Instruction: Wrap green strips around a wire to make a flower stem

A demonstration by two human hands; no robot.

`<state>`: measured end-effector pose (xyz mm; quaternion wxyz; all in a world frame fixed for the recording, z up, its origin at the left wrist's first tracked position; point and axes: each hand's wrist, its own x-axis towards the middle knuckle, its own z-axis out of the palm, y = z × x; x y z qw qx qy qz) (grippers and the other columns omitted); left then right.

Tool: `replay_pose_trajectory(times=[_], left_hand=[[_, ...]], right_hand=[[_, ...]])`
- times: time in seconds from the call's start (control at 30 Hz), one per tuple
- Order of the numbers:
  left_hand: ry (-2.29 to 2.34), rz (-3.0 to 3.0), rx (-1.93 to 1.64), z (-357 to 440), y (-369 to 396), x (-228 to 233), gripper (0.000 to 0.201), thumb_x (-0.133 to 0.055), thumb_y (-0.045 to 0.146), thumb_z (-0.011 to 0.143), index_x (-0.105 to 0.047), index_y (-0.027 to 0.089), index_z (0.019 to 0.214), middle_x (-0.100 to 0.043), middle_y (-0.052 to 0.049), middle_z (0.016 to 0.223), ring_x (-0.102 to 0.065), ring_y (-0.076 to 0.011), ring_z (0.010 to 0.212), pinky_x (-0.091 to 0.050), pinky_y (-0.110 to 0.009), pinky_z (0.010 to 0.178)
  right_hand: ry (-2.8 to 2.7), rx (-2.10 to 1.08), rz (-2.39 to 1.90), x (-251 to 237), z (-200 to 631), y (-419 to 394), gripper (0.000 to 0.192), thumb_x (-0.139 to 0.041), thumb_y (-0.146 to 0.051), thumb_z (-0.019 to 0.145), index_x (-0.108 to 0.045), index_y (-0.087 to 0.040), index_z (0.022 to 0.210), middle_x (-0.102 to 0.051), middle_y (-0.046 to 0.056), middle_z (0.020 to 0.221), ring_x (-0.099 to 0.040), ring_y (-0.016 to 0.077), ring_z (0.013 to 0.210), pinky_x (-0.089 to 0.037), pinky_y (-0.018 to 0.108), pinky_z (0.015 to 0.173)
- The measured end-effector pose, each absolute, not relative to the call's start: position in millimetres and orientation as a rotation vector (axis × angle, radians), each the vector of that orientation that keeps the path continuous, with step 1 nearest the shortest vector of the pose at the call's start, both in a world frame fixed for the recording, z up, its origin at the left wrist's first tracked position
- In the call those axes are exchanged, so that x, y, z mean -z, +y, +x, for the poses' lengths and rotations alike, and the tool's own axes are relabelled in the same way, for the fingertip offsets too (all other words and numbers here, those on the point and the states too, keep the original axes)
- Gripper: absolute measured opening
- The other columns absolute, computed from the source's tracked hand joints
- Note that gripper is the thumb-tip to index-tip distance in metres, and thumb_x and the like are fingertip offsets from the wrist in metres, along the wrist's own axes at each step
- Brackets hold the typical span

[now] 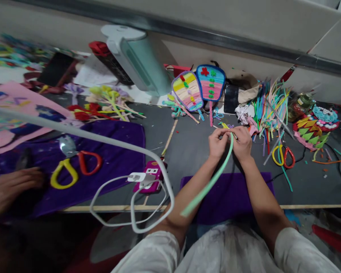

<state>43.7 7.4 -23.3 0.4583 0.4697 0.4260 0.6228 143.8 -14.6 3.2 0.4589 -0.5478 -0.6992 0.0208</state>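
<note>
- Honestly, the pale green stem [208,185] could slip or kink if my pinch loosens, since its long tail hangs unheld.
- Its upper end sits at the fingertips of my left hand [218,143] and right hand [243,143], clamped together on it; the tail droops across my left forearm [195,184].
- Just beyond the right hand, the coloured stems [272,104] could tangle with it if I drift that way.

Green strip [215,179]: top end hidden between left hand [220,143] and right hand [242,143]. Co-worker's hand [15,184] is blurred, runs off left edge; dark object [24,160] near it too blurred to identify.
</note>
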Motion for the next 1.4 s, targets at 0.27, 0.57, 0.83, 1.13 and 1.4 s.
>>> replay_pose_trajectory(times=[0.27, 0.57, 0.83, 1.13, 1.4], left_hand=[[0.787, 0.52, -1.348, 39, 13, 16, 0.021, -0.073, 0.015, 0.058, -0.065, 0.012, 0.077, -0.062, 0.0, 0.062, -0.054, -0.0079, 0.05, -0.044, -0.019, 0.047], [0.621, 0.199, -1.136, 28, 15, 5, 0.014, -0.059, 0.0, 0.068, -0.06, 0.01, 0.078, -0.06, -0.001, 0.063, -0.053, -0.0046, 0.048, -0.042, -0.012, 0.042], [0.532, 0.357, -1.112, 31, 6, 0, 0.017, -0.066, 0.005, 0.066, -0.061, 0.011, 0.081, -0.062, -0.002, 0.069, -0.054, -0.0055, 0.052, -0.044, -0.014, 0.043], [0.678, 0.519, -1.204, 35, 6, 4, 0.027, -0.078, 0.018, 0.057, -0.064, 0.011, 0.079, -0.059, 0.001, 0.062, -0.052, -0.0058, 0.049, -0.035, -0.016, 0.038], [0.751, 0.512, -1.268, 37, 7, 6, 0.034, -0.077, 0.016, 0.056, -0.057, 0.015, 0.083, -0.062, 0.002, 0.068, -0.053, -0.0058, 0.049, -0.035, -0.016, 0.039]], right_hand=[[-1.627, -0.258, -1.235, 9, 141, -9, 0.018, -0.055, -0.03, 0.087, -0.072, -0.023, 0.088, -0.07, 0.006, 0.09, -0.061, 0.0187, 0.087, -0.048, 0.035, 0.082], [-1.324, -0.655, -1.107, 7, 139, -5, 0.011, -0.066, -0.034, 0.077, -0.071, -0.024, 0.075, -0.069, 0.002, 0.078, -0.061, 0.0166, 0.08, -0.048, 0.032, 0.078], [-0.78, -1.22, -1.006, 4, 138, 0, 0.024, -0.075, -0.038, 0.063, -0.064, -0.019, 0.073, -0.061, -0.002, 0.064, -0.051, 0.0089, 0.055, -0.036, 0.021, 0.047], [-0.879, -1.132, -1.071, 6, 145, 1, 0.022, -0.072, -0.036, 0.065, -0.066, -0.019, 0.077, -0.061, -0.002, 0.07, -0.05, 0.0081, 0.058, -0.039, 0.021, 0.05], [-0.905, -1.154, -1.132, 6, 145, 0, 0.02, -0.071, -0.035, 0.064, -0.066, -0.018, 0.074, -0.06, -0.003, 0.067, -0.049, 0.0078, 0.056, -0.038, 0.021, 0.05]])
